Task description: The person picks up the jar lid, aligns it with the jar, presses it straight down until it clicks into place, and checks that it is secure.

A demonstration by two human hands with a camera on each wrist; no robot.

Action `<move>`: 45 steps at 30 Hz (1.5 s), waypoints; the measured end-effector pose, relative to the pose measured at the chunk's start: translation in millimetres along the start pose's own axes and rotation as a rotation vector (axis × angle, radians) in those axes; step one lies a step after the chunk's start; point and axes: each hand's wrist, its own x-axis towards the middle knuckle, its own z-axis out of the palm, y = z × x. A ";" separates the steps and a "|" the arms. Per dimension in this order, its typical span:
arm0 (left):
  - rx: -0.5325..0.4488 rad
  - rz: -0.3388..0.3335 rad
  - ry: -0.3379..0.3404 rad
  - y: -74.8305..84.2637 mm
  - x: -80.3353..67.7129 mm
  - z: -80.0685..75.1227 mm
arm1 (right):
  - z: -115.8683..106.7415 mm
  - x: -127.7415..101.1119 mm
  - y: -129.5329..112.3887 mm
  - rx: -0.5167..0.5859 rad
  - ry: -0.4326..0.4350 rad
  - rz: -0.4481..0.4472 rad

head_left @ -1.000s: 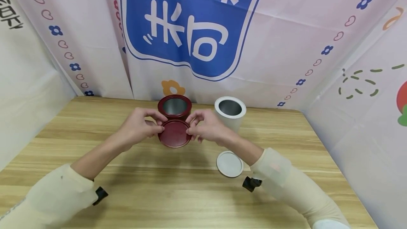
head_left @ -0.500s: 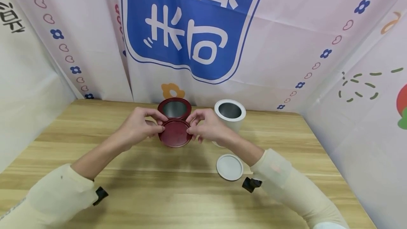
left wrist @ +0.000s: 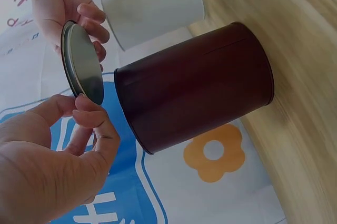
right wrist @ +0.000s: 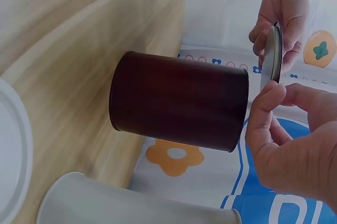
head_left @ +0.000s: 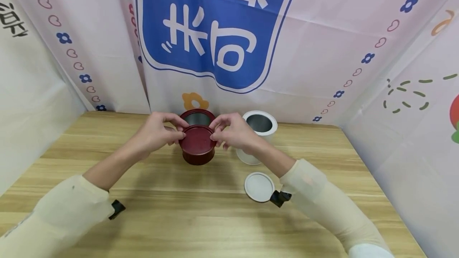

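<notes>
A dark red round lid [head_left: 197, 140] is held level between both hands, just above and in front of the open dark red tin [head_left: 197, 157]. My left hand [head_left: 157, 132] pinches the lid's left edge and my right hand [head_left: 233, 132] pinches its right edge. In the left wrist view the lid [left wrist: 82, 64] hangs a short gap from the tin's mouth [left wrist: 195, 87], with fingers on both rims. The right wrist view shows the lid [right wrist: 271, 58] edge-on beside the tin [right wrist: 179, 100].
An open white tin [head_left: 259, 134] stands just right of the red one, partly behind my right hand. Its white lid [head_left: 259, 186] lies flat on the wooden table [head_left: 201, 210] nearer me. Printed cloth walls [head_left: 215, 39] close in the back and sides.
Both hands have lifted the red lid up and away from me, from in front of the tin's side to about the height of its mouth.
</notes>
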 end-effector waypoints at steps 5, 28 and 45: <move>-0.001 -0.014 0.004 -0.7 4.7 -3.8 | -1.5 7.0 -3.4 -0.021 0.006 -0.005; -0.001 -0.032 0.056 -6.8 30.9 -11.1 | -6.0 34.3 -8.3 -0.084 0.071 0.012; 0.017 -0.029 0.058 -9.6 38.1 -19.3 | -5.8 47.4 -14.2 -0.127 0.095 0.030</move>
